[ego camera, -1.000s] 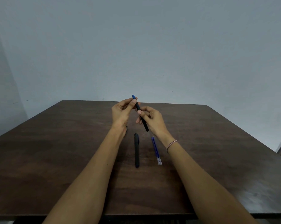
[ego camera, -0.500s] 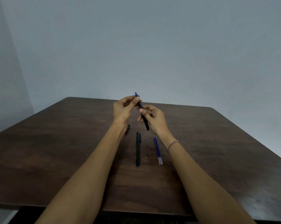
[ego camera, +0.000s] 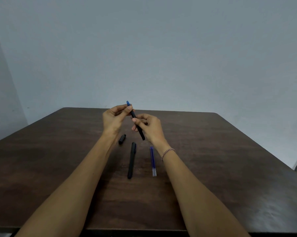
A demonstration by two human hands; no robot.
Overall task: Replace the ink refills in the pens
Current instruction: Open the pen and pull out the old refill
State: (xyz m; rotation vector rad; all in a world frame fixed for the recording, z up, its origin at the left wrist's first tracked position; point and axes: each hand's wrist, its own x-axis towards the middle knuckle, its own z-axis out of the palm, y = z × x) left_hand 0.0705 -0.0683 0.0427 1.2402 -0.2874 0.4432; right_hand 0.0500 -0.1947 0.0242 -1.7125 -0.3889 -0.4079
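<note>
The left hand (ego camera: 113, 118) is pinching the far, upper end of a slim black pen (ego camera: 133, 115) between its thumb and curled fingers. It is gripping just below the pen's blue tip (ego camera: 128, 103), which is sticking out above the fingertips. The right hand (ego camera: 149, 127) is gripping the same pen lower down, with its fingers curled round the middle of the barrel, and the pen's black near end is poking out below that hand. Both hands are hovering over the far middle of the desk (ego camera: 59, 159), close together but apart from each other. The pen is slanting between them, blue tip to the far left and black end to the near right, clear of the desk surface. A thin braided bracelet (ego camera: 168, 152) is sitting on the right wrist.

Just beside the left wrist, a short black cap (ego camera: 122, 139) is lying on the desk, touching nothing else. Slightly nearer and to its right, a second black pen (ego camera: 131, 160) is lying lengthwise, running from near to far between the two forearms. To the right of it, two blue refills (ego camera: 153, 161) are lying side by side, roughly parallel to the second pen. Their clear ends are pointing toward the near edge. The desk is showing a dark brown wood grain, and a plain pale grey-blue wall (ego camera: 144, 48) is rising behind its far edge.
</note>
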